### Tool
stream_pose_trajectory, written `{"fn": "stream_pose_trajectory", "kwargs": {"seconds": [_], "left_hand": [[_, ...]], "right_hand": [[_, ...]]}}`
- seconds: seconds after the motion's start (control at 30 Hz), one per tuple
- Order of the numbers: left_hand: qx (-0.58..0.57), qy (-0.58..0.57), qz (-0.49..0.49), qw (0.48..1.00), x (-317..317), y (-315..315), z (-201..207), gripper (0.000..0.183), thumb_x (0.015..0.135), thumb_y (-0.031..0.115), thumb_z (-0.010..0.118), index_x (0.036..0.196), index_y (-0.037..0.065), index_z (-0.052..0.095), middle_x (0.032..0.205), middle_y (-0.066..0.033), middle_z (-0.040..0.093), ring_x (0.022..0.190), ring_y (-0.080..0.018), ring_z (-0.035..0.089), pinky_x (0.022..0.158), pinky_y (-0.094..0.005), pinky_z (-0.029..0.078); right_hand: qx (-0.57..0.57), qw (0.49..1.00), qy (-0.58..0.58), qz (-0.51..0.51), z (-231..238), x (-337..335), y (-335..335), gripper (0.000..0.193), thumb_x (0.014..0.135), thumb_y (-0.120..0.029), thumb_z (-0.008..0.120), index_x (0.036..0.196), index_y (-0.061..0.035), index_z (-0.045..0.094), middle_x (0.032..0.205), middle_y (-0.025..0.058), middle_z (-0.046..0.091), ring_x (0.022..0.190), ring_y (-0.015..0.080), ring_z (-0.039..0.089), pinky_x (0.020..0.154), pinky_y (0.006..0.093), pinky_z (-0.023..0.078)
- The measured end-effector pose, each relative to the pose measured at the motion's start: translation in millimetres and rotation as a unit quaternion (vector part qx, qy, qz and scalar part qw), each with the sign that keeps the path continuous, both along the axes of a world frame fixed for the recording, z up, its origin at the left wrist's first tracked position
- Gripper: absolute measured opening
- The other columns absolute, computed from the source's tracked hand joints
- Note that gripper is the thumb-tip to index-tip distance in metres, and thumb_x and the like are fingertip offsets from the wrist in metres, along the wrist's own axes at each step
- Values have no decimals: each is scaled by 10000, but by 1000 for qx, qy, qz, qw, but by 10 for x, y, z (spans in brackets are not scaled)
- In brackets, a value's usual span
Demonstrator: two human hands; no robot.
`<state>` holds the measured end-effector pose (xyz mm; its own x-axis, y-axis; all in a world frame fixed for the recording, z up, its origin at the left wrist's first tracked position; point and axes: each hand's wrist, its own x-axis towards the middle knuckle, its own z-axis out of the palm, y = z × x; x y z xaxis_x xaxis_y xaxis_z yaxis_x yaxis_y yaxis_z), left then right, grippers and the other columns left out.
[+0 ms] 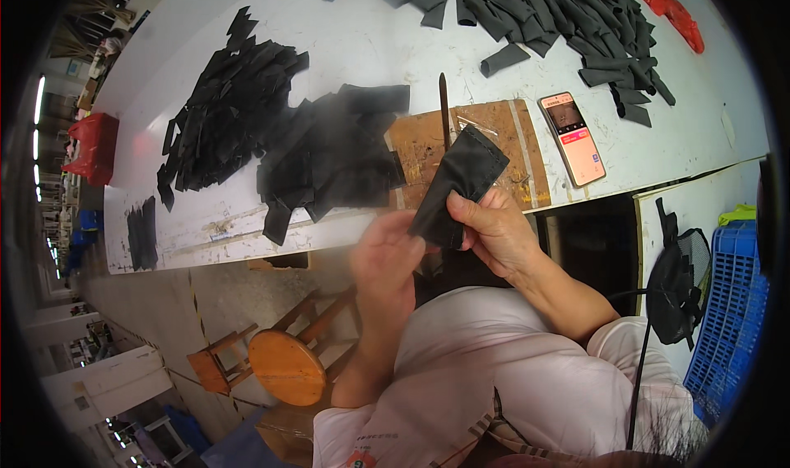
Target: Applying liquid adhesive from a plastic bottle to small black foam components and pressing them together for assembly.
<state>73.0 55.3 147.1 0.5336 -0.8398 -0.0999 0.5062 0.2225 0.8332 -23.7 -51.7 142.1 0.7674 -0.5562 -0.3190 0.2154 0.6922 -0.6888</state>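
Observation:
My right hand [496,229] is closed on a flat black fabric piece [462,176], its thumb lying on top. Stitching runs along one long edge of the piece, which is tilted over the table's near edge. At the piece's lower end is my left hand [385,258], smeared by motion; I cannot tell whether its fingers grip the cloth. Beyond the fabric lies a worn brown board [518,151], partly covered by it. A dark pointed stick [444,110] reaches past the board's far edge. Flat black fabric pieces [337,151] are spread to the left of the board.
A heap of black pieces [234,98] lies far left, another dark heap [559,16] far right near a red plastic bag [668,11]. A lit phone [573,139] rests right of the board. Wooden stools [288,367] stand lower left, a blue crate [728,303] at right.

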Motion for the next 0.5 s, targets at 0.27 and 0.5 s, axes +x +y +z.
{"fn": "stream_pose_trajectory", "kwargs": {"seconds": [0.27, 0.5], "left_hand": [[70, -48, 34, 996, -26, -11, 32, 147, 792, -19, 538, 928, -74, 524, 801, -146, 607, 674, -173, 610, 633, -262, 506], [101, -44, 20, 994, -46, -53, 57, 126, 795, -18, 531, 910, -68, 526, 794, -145, 606, 671, -173, 610, 614, -267, 512]], "right_hand": [[59, 998, -28, -10, -69, 1, -14, 146, 807, -188, 589, 831, -50, 549, 698, 43, 599, 478, 78, 523, 415, 168, 412], [26, 999, -4, -25, -147, -4, -16, 151, 809, -204, 591, 788, -56, 565, 678, 34, 587, 473, 80, 499, 416, 180, 389]]}}
